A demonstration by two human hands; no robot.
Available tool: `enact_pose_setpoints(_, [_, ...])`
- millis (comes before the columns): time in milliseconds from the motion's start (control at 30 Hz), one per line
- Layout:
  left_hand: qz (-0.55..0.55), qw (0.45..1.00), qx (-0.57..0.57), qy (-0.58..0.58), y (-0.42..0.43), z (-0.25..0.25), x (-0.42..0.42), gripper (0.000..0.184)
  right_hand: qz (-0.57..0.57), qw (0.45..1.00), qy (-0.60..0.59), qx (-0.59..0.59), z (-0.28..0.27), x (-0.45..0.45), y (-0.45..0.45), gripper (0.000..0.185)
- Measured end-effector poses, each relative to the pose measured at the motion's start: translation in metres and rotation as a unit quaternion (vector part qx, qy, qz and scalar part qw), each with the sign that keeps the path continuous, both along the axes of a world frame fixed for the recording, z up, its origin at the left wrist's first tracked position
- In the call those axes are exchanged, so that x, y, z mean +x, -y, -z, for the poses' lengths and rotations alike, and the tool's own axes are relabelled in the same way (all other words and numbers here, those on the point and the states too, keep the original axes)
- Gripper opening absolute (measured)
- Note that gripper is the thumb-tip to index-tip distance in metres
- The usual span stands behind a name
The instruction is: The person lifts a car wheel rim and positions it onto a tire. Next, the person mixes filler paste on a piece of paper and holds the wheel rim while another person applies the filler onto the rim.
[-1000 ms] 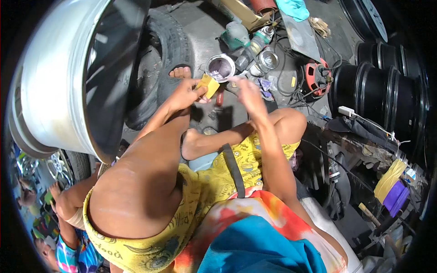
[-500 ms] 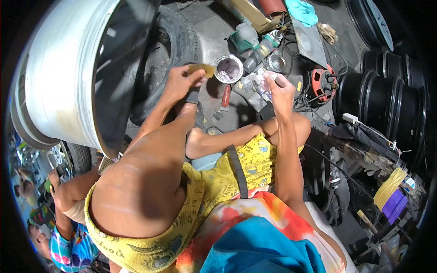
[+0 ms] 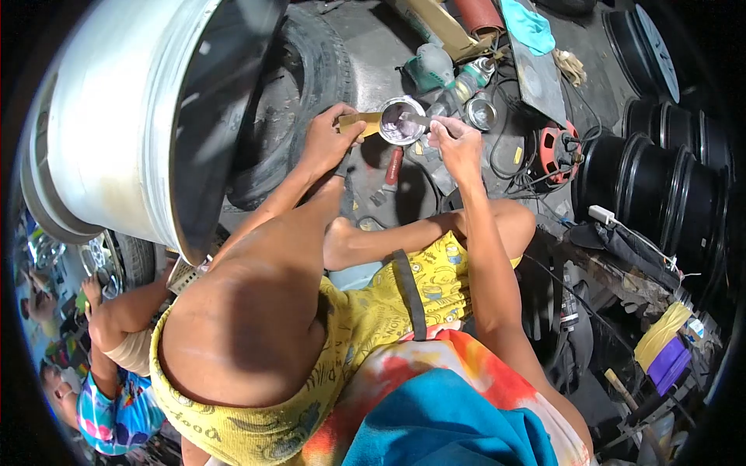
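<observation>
At the upper centre of the frame, the left hand [image 3: 326,141] pinches a yellow flat spreader [image 3: 371,123] between thumb and fingers, its free end just beside the open can [image 3: 399,142]. The right hand [image 3: 460,147], thumb and fingertips clamped on a thin grey blade [image 3: 416,119], stands right of the can; the blade reaches leftward from the fingertips over the rim, above pale paste [image 3: 393,131].
</observation>
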State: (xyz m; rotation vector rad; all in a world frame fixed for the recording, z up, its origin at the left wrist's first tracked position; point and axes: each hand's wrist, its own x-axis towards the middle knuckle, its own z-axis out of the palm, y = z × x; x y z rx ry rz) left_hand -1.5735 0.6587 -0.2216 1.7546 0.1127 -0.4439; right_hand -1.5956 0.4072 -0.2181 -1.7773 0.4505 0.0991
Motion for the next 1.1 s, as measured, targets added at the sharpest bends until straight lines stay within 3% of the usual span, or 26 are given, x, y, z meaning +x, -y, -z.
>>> enact_pose_setpoints(167, [-0.054,0.996,-0.071,0.006,0.000,0.002,-0.004,0.019,-0.027,0.999,-0.013,-0.044,0.004,-0.001,0.004,0.021])
enact_pose_setpoints(233, [-0.048,0.997,-0.063,0.022,-0.002,0.002,-0.004,0.019,-0.045,0.984,0.039,-0.169,-0.002,-0.001,0.000,0.016])
enact_pose_setpoints(267, [-0.045,0.997,-0.055,0.038,-0.002,0.002,-0.004,0.019,-0.043,0.984,0.038,-0.169,-0.001,0.000,-0.002,0.016])
enact_pose_setpoints(333, [-0.049,0.995,-0.079,0.030,-0.003,0.003,-0.003,0.019,-0.077,0.947,0.165,-0.264,0.002,0.007,-0.010,0.013])
enact_pose_setpoints(400, [-0.056,0.993,-0.101,0.021,-0.004,0.004,-0.003,0.019,-0.100,0.949,0.134,-0.266,0.007,0.012,-0.019,0.013])
enact_pose_setpoints(467, [-0.054,0.995,-0.078,0.031,-0.004,0.004,-0.003,0.019,-0.130,0.886,0.189,-0.404,0.012,0.015,-0.028,0.014])
enact_pose_setpoints(900, [-0.037,0.997,-0.059,0.043,-0.008,-0.001,-0.003,0.019,-0.212,0.823,0.180,-0.495,0.048,0.033,-0.044,0.017])
enact_pose_setpoints(1000, [-0.046,0.994,-0.092,0.024,-0.007,0.003,-0.003,0.019,-0.253,0.832,0.166,-0.465,0.034,0.032,-0.034,0.011])
enact_pose_setpoints(1100, [-0.062,0.994,-0.088,0.026,-0.007,0.005,-0.002,0.021,-0.192,0.885,0.180,-0.383,0.023,0.034,-0.019,0.010])
